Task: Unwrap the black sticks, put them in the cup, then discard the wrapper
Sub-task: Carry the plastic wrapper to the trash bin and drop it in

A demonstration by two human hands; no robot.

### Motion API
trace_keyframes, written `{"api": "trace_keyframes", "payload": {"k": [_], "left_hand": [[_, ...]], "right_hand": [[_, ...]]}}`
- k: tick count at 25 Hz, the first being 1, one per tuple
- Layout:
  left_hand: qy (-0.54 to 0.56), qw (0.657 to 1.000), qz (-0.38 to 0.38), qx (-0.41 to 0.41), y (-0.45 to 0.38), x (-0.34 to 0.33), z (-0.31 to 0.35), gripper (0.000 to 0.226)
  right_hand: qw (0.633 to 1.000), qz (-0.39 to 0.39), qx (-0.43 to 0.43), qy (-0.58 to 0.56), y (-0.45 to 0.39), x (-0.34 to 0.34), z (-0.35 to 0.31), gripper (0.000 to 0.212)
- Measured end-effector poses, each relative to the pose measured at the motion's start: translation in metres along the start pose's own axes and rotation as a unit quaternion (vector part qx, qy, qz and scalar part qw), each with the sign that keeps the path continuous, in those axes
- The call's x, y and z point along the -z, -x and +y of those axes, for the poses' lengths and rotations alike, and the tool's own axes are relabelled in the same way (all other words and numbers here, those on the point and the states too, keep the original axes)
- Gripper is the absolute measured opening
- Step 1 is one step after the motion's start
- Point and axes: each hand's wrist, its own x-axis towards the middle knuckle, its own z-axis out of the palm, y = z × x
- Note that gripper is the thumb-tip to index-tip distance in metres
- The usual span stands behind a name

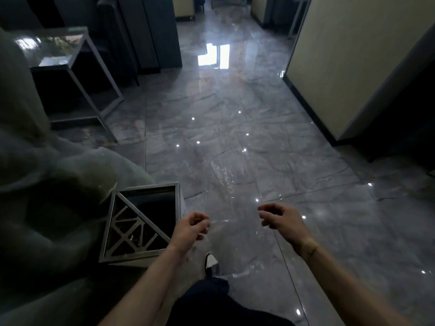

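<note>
My left hand [190, 228] hovers just right of a square metal waste bin [143, 222], fingers curled with thumb and forefinger pinched together. A faint clear strip, seemingly the wrapper [220, 221], sticks out to the right from that pinch; it is hard to make out against the glossy floor. My right hand [281, 220] hangs level with the left one, about a hand's width to its right, fingers loosely curled and apart with nothing in them. No black sticks and no cup are in view.
The bin has a half-open top with a triangular lattice cover [131, 231]. A grey draped seat [47, 184] fills the left side. A glass-topped side table [58, 50] stands at far left. Glossy grey tiles [235, 137] run ahead between dark cabinets and a cream wall [341, 67]. My shoe [211, 263] is below.
</note>
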Motion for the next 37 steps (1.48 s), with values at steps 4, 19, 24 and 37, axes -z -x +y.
{"api": "trace_keyframes", "payload": {"k": [4,19,24,37], "left_hand": [[0.024,1.0,0.006,0.016,-0.046,0.017,0.029,0.007],[0.148,0.965,0.213,0.047,-0.121,0.102,0.048,0.01],[0.196,0.92,0.33,0.081,-0.122,0.116,0.041,0.011],[0.369,0.744,0.513,0.216,-0.103,0.042,0.035,0.03]], "right_hand": [[1.0,-0.025,0.003,0.016,-0.06,-0.01,-0.037,0.015],[0.971,-0.211,0.045,0.1,-0.223,-0.129,-0.141,0.01],[0.922,-0.339,0.069,0.175,-0.279,-0.194,-0.173,0.006],[0.673,-0.594,0.115,0.426,-0.321,-0.29,-0.2,0.012]]}}
